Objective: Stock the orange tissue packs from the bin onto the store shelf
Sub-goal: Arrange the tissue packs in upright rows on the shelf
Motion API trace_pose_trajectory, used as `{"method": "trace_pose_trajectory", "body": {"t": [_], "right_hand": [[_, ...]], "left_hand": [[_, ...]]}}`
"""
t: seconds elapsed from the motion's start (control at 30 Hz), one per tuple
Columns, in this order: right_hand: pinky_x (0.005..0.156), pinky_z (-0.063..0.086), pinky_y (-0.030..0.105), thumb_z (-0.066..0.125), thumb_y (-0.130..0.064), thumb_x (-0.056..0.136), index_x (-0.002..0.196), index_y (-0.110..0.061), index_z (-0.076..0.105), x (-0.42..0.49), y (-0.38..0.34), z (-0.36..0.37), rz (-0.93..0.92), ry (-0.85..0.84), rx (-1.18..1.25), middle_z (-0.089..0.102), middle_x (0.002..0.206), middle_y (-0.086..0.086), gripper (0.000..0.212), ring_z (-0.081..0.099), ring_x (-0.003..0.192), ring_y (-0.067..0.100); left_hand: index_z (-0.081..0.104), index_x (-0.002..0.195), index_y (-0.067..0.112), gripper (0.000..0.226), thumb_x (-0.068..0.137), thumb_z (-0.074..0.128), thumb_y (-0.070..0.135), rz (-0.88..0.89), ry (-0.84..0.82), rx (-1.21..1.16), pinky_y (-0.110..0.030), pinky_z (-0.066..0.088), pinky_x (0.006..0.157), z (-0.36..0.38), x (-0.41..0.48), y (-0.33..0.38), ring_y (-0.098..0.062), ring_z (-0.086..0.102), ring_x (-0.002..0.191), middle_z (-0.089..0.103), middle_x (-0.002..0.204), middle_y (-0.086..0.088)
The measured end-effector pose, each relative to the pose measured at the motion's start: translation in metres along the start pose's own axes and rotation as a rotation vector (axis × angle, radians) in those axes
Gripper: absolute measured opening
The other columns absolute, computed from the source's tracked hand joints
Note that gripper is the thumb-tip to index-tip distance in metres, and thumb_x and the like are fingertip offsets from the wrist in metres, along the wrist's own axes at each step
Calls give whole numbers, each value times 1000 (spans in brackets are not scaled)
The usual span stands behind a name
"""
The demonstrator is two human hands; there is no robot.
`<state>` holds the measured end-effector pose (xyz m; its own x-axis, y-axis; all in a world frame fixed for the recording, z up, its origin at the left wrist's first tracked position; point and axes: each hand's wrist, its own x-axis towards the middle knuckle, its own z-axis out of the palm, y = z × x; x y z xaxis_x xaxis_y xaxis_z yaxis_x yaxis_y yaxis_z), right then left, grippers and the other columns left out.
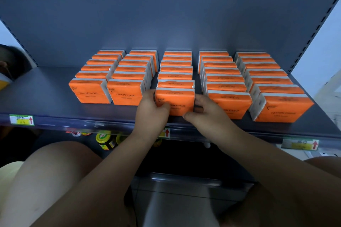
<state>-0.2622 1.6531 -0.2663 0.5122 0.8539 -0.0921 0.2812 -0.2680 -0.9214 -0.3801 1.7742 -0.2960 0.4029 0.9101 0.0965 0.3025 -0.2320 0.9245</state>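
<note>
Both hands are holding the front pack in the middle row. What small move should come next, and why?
Probably let go with both hands. The front pack already stands on the shelf against the pack behind it, in line with its row. The left hand and right hand grip its two sides, so nothing seems left to adjust.

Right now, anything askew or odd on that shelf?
Minor: the two left rows hold six packs, the others seven. The front pack of the middle row, held by the left hand and right hand, isn't released yet. Nothing damaged.
</note>
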Motion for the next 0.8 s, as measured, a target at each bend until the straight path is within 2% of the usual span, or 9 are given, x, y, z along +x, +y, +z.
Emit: {"method": "trace_pose_trajectory", "body": {"t": [0.1,0.2,0.27,0.33,0.43,0.5,0.57,0.67,0.8], "right_hand": [[102,54,43,68,-22,90,115,-43,64,-2,-2,-2,17,-7,-8,73,109,-12,32,70,102,8],[99,52,31,66,-23,95,107,-41,66,-9,-8,-5,39,0,-10,72,109,-4,22,67,97,5],[95,46,23,65,-25,98,108,-25,62,-15,-13,-9,59,27,-1,64,113,-6,10,62,98,1],[88,42,13,66,-28,99,103,-14,56,-21,-19,-11,57,43,7,62,108,-15,17,60,91,-5],[71,42,9,67,-33,98,87,-23,63,-27,-24,-10,-40,119,-90,65,88,-16,16,60,78,-8],[82,51,23,65,-39,98,105,-20,69,-28,-26,-5,-208,241,-315,70,101,-5,20,62,92,-1],[91,51,36,57,-46,100,127,-20,65,-26,-30,5,-395,319,-500,69,121,0,38,61,109,15],[102,45,36,45,-50,102,137,-13,60,-21,-44,25,-565,326,-564,64,133,4,53,55,124,22],[116,36,39,43,-49,102,144,-8,55,-15,-65,68,-698,231,-586,57,145,9,60,49,137,27]], "left_hand": [[51,122,26,34,93,63,14,52,-11,98,-28,50,74,0,-2,-1,-5,65,93,68,105,6],[47,131,22,44,91,63,21,116,-5,204,-36,55,75,-2,-8,0,-19,66,98,66,111,1],[44,136,21,50,90,62,26,185,-5,304,-46,56,85,-3,-12,3,-26,64,106,63,120,-3],[39,145,17,58,94,64,30,239,-17,444,-49,51,98,-6,-17,7,-31,57,121,58,134,-7],[39,150,12,64,98,56,45,324,30,639,-47,43,110,-12,-21,13,-31,48,135,53,146,-8],[45,148,11,66,96,49,52,387,67,731,-49,39,115,-23,-23,18,-34,46,139,52,150,-9],[49,147,12,67,95,45,55,436,112,791,-53,36,117,-40,-25,24,-38,43,143,52,153,-11],[50,149,13,70,96,43,57,460,221,875,-56,33,119,-77,-32,32,-39,37,149,49,157,-12],[49,151,12,72,96,43,60,396,371,977,-59,30,120,-145,-52,26,-39,34,151,47,159,-13]]}}
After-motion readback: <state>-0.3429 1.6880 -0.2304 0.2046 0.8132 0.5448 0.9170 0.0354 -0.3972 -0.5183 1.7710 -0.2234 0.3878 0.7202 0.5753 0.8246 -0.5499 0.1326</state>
